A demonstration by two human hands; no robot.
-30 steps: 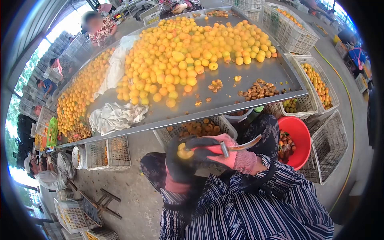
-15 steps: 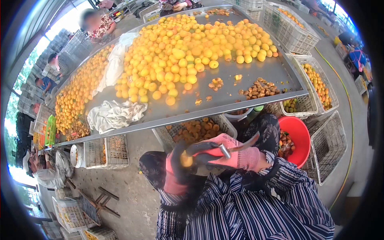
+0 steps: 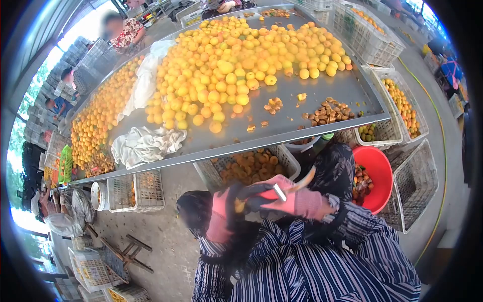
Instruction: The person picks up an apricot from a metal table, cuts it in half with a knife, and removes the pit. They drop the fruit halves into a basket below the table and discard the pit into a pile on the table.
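Both hands wear pink gloves with dark grey palms and meet above my lap. My left hand is closed round an apricot; only a small orange patch of it shows between the fingers. My right hand presses against the left one, its fingers wrapped round a curved knife-like tool. A tan curved end of the tool sticks out up and right, and a short silver metal part shows by the thumb. Motion blurs the fingertips, so the contact between tool and fruit is hidden.
A metal table holds piled apricots, a white cloth and brown pits. Under its edge stands a crate of apricot halves. A red bucket with pits and plastic crates stand right. Other people sit left.
My hands have drawn closer together. The apricot, plainly visible before, is now mostly covered by fingers, and the tool has tilted slightly more upright.
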